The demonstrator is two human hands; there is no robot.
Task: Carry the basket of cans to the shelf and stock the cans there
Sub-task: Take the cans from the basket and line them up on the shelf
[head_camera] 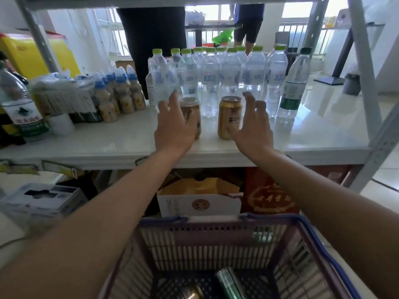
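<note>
Two gold cans stand upright on the white shelf [108, 145]. My left hand [176, 126] is spread beside the left gold can [192, 113], its fingers apart and partly covering the can. My right hand [253, 128] is open just right of the right gold can [229, 117], thumb near the can's base. Below, the purple basket [216, 229] with blue handles holds a green can [230, 283] and another gold can [194, 293] on its floor.
A row of water bottles with green caps [216, 76] stands right behind the cans. Small blue-capped drink bottles [121, 91] and a large bottle [19, 108] fill the shelf's left. A taller bottle [293, 83] stands right. Boxes [198, 203] sit below. Two people stand beyond the shelf.
</note>
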